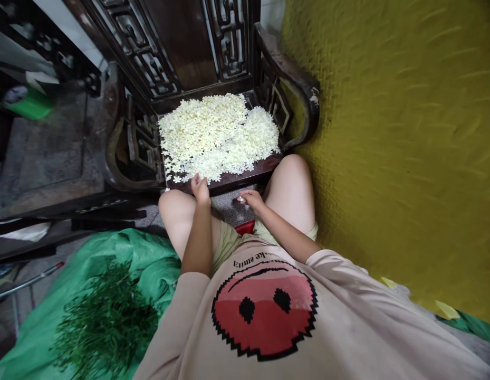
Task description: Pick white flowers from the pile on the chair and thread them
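A heap of small white artificial flowers [219,134] covers the seat of a dark carved wooden chair [286,79] in front of my knees. My left hand [200,188] rests at the seat's front edge, fingers curled over the nearest flowers; what it holds is hidden. My right hand [250,199] hovers between my knees, fingers pinched on a small white flower piece [241,199]. A red stool edge [245,227] shows under my shorts.
A yellow embossed wall [395,137] runs close along my right side. At lower left a green plastic sheet [145,258] carries a pile of green plastic stems [104,322]. Dark furniture and a green object [29,103] stand at upper left.
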The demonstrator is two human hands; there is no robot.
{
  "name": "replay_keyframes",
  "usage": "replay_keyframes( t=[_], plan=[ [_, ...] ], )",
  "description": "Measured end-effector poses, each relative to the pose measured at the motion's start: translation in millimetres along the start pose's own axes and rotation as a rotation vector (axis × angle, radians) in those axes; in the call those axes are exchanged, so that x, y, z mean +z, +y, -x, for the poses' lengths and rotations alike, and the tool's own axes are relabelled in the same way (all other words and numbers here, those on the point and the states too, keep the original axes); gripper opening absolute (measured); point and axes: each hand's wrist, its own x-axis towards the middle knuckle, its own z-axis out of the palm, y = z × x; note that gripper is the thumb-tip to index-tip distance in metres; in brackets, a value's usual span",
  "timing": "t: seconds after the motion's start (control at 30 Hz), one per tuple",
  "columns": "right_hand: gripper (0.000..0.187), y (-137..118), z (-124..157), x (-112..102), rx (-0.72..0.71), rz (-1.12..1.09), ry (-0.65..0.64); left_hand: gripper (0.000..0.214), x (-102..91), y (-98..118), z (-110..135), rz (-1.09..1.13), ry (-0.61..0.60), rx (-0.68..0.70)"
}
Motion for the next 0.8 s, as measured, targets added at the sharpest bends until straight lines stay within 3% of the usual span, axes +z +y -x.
replay_keyframes(
  t=[0.17, 0.3, 0.37, 0.47, 0.6, 0.7, 0.8],
  plan=[
    [0.013, -2, 0, 3, 0.057, -0.038, -0.013, 0.026, -2.5, -28, 38, -0.12, 0.045, -0.082],
    [0.013, -3, 1, 3, 0.053, -0.066, -0.019, 0.021, 4.1, -37, 66, -0.177, -0.079, -0.254],
    [0.012, -5, 2, 3, 0.047, -0.087, -0.053, 0.015, 9.2, -36, 80, -0.186, -0.233, -0.262],
    [0.013, -8, 2, 1, 0.031, -0.139, -0.127, 0.013, 12.3, -29, 94, -0.242, -0.475, -0.023],
    [0.016, -13, 5, 0, 0.039, -0.165, -0.181, 0.02, 6.6, -17, 101, -0.447, -0.56, 0.341],
    [0.017, -16, 8, 0, 0.033, -0.167, -0.233, 0.019, 2.3, -9, 101, -0.498, -0.548, 0.415],
    [0.017, -19, 10, 1, 0.034, -0.211, -0.28, 0.019, 0.7, -4, 102, -0.443, -0.498, 0.379]
  ],
)
